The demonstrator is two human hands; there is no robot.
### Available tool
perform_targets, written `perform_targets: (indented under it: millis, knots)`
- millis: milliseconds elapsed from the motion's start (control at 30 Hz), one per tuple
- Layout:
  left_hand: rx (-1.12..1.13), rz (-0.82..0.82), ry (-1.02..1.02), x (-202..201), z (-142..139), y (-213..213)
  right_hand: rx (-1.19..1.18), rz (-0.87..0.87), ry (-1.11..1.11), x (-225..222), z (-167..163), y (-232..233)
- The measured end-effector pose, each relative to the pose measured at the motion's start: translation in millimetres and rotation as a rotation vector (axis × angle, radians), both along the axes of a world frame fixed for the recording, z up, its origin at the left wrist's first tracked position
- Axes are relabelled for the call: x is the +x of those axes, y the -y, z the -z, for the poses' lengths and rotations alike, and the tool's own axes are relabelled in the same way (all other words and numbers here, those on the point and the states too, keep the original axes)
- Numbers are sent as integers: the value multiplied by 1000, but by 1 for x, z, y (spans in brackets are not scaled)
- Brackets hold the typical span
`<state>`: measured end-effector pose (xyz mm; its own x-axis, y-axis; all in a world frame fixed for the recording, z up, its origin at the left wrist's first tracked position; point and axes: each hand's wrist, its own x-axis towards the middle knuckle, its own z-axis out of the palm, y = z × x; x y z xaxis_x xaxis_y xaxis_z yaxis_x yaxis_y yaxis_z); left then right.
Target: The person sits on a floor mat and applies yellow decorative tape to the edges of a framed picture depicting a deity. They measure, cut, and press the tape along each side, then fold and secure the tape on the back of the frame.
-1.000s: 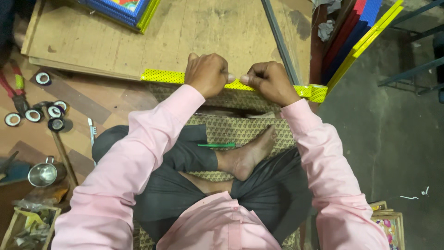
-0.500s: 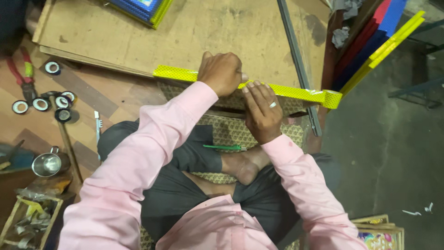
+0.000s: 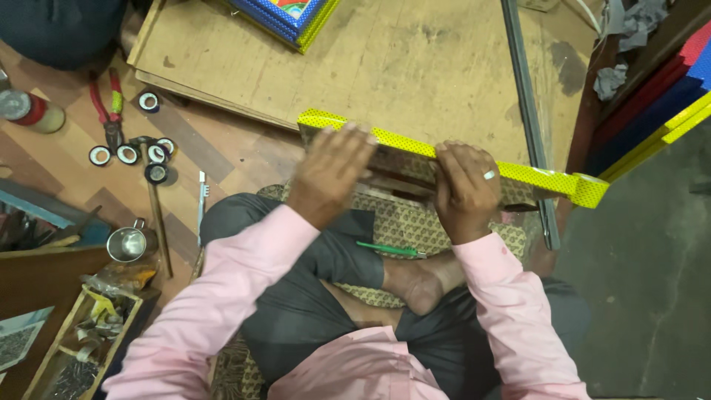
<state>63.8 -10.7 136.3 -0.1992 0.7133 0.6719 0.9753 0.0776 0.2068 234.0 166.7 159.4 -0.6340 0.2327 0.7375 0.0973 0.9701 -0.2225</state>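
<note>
A picture frame with a yellow dotted edge [image 3: 544, 178] stands upright on its side in front of me, above my crossed legs. My left hand [image 3: 331, 172] lies over its top edge near the left end, fingers spread flat on it. My right hand [image 3: 465, 188], with a ring on one finger, grips the top edge nearer the middle. A green pen [image 3: 390, 250] lies on the patterned mat [image 3: 412, 222] by my bare foot [image 3: 416, 287].
A plywood board [image 3: 415, 67] lies beyond the frame with a blue and yellow frame [image 3: 285, 16] on it. Tape rolls [image 3: 129, 152], red pliers [image 3: 106, 104], a metal cup [image 3: 127, 244] and a wooden tray of bits [image 3: 81, 337] sit at the left. Coloured mouldings [image 3: 659, 111] lean at the right.
My hands have shifted along the yellow edge: the left now lies flat near the left end, and the right has come up from below to grip the top edge.
</note>
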Motion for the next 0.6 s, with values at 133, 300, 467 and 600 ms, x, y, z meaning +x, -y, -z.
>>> perform_targets:
  millis: [133, 300, 467, 600]
  knots:
    - [-51, -94, -67, -36, -3, 29, 43, 45, 19, -2, 5, 1]
    - [-31, -102, -41, -43, -14, 33, 64, 59, 23, -2, 8, 0]
    - [58, -61, 38, -49, -25, 23, 18, 3, 27, 1, 3, -2]
    - [-114, -20, 158, -64, -35, 20, -68, 35, 80, 4, -7, -3]
